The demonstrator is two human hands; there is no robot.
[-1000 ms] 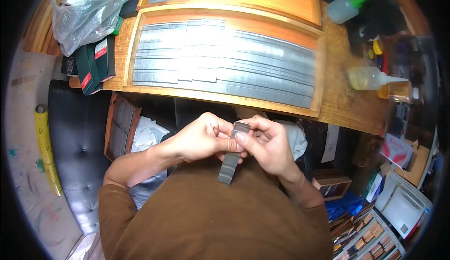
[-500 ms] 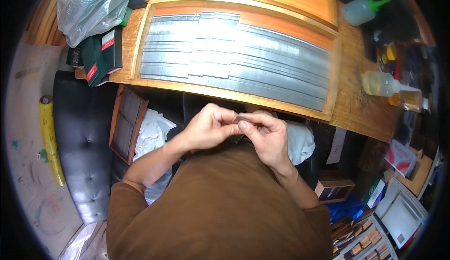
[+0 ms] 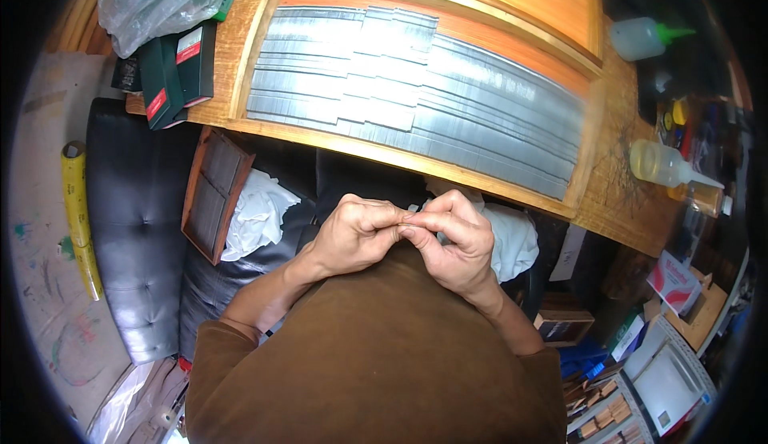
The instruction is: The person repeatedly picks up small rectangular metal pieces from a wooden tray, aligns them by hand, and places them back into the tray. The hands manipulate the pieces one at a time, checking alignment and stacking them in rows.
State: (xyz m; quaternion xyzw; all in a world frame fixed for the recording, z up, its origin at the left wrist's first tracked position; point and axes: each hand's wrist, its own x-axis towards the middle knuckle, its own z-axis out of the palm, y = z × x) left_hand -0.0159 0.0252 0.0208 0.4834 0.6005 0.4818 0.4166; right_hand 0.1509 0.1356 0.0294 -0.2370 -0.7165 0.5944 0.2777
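In front of my chest, below the near edge of the table, both hands meet fingertip to fingertip. My left hand (image 3: 356, 234) is closed, its thumb and forefinger pinched together. Against it press the thumb and forefinger of my right hand (image 3: 456, 240). Whatever sits between the fingertips is too small and covered to name. Just beyond my hands, a shallow wooden tray (image 3: 384, 154) rests on the table, with rows of thin, shiny dark-grey strips (image 3: 320, 80) lying in it. A band of its orange base shows along the far side.
Dark boxes (image 3: 194, 62) and a clear plastic bag (image 3: 160, 0) crowd the table's left end. Squeeze bottles (image 3: 658, 162) stand at the right. A reddish-framed tray (image 3: 218, 192) leans beside a white cloth (image 3: 264, 212) on the black seat (image 3: 136, 244). A yellow roll (image 3: 78, 212) lies farther left.
My fingertips have closed tighter, hiding a small dark piece that showed between them before. The view has tilted slightly, shifting the table to the right.
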